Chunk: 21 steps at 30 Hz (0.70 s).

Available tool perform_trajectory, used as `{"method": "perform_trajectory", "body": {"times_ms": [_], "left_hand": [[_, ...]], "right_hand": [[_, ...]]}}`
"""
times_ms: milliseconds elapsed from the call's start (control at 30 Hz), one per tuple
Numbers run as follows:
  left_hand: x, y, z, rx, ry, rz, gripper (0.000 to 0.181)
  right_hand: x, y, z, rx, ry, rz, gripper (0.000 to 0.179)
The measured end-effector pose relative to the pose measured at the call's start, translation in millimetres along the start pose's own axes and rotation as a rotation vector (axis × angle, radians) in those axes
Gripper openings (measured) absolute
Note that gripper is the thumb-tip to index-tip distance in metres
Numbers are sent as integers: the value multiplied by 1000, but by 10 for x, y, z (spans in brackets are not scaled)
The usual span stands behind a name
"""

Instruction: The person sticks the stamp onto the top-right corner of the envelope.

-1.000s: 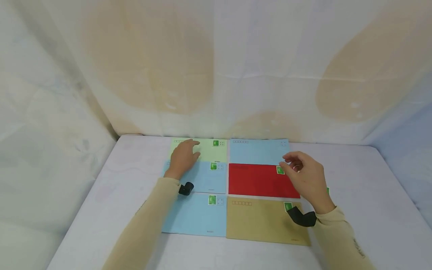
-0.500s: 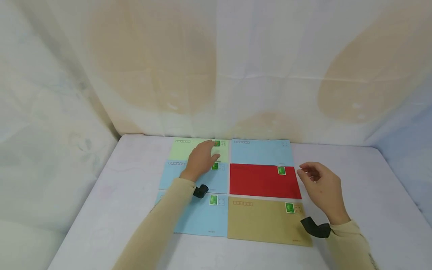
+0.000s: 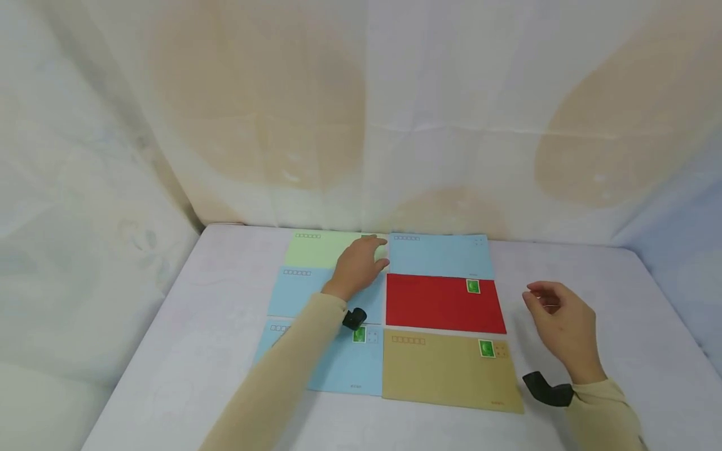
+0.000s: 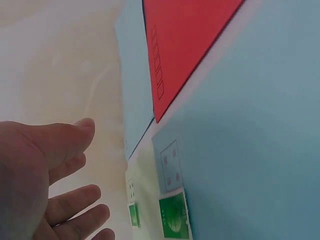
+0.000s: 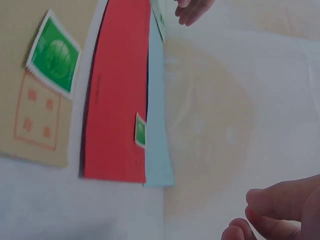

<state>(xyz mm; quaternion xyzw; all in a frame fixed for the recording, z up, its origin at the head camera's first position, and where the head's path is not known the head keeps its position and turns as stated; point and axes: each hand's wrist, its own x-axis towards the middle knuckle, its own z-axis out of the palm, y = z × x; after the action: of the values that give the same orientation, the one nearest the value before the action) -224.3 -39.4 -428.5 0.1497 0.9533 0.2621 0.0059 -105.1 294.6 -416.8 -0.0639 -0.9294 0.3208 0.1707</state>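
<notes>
My left hand (image 3: 355, 266) reaches over the pale green envelope (image 3: 313, 249) and the blue envelope (image 3: 299, 294) below it, fingers extended and thumb apart. Its fingertips are near the left edge of another blue envelope (image 3: 434, 254) at the back right. In the left wrist view a green stamp (image 4: 174, 216) shows on the nearer blue envelope. My right hand (image 3: 566, 326) hovers right of the red envelope (image 3: 442, 304), fingers loosely curled, thumb close to the index finger. No object shows between its fingertips (image 5: 255, 197). The red envelope carries a green stamp (image 3: 473, 286).
A tan envelope (image 3: 445, 369) with a stamp (image 3: 487, 348) lies at the front right. Beside it is a third blue envelope (image 3: 338, 369), partly under the left forearm. The white-covered table (image 3: 169, 313) is walled by hanging cloth (image 3: 316, 113).
Both hands have moved right: the left across the green envelope, covering its stamp, the right off the red envelope and toward me. A stamp seen earlier right of the right hand is hidden.
</notes>
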Motion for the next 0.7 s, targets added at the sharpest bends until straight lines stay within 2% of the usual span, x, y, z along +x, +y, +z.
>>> {"method": "perform_trajectory", "body": {"times_ms": [233,433,700], "left_hand": [[93,118,101,20,-65,-3,49],[164,184,187,27,-103,-25,51],[244,304,249,95,-108,-14,51]], "right_hand": [[-14,237,-68,-24,18,60,27],[-6,407,-94,-62,-33,132,34],[15,567,-123,-102,-119,111,36]]}}
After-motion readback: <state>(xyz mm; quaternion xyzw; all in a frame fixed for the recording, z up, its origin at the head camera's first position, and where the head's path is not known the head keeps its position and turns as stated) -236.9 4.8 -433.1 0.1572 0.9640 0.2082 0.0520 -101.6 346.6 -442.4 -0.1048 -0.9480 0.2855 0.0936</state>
